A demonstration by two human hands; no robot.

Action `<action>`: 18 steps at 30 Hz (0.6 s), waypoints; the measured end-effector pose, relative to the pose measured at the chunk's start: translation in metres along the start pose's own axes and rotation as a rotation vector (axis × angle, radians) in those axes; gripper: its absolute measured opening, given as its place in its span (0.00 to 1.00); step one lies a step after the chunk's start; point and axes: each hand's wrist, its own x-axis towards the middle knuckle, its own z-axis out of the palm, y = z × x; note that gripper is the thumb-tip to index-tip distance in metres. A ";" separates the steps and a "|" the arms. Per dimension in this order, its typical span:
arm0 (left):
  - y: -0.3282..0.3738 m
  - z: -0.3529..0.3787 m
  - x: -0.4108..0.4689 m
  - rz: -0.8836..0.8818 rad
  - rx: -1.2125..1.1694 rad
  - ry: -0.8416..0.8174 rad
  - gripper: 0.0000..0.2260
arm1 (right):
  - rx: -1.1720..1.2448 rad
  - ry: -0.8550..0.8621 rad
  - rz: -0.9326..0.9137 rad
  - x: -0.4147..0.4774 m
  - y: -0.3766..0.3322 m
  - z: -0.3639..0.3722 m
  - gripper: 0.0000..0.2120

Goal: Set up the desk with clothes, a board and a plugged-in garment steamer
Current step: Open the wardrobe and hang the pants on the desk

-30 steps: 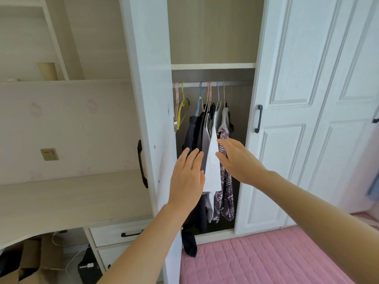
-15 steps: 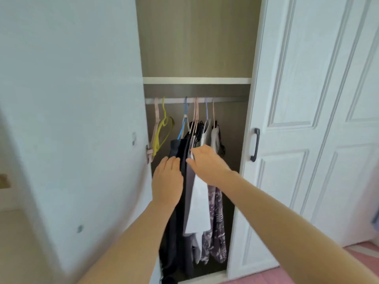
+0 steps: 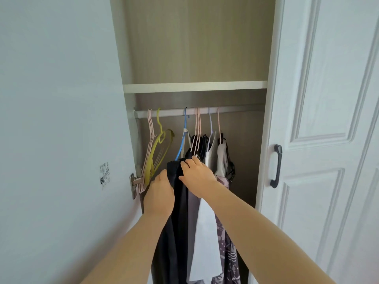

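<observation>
Having moved deeper into the wardrobe (image 3: 194, 58), the left hand (image 3: 159, 194) and right hand (image 3: 198, 177) now grip the top of a dark garment (image 3: 178, 212) hanging from the rail (image 3: 235, 110), apparently to unhook it for the desk.

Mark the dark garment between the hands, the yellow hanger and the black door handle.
dark garment (image 3: 178, 212): head view, on its hanging front fold.
yellow hanger (image 3: 156, 147): head view, on its sloping arm.
door handle (image 3: 275, 167): head view, on the middle of its bar.
</observation>
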 end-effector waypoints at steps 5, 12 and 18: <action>0.009 0.004 0.014 -0.046 -0.053 -0.023 0.20 | 0.014 0.081 -0.039 -0.001 0.006 0.015 0.18; 0.034 0.010 0.031 -0.078 -0.134 -0.105 0.18 | -0.005 0.115 0.011 -0.015 0.039 0.007 0.14; 0.065 0.017 0.061 -0.072 -0.248 -0.277 0.23 | -0.083 0.086 0.070 -0.028 0.069 -0.002 0.25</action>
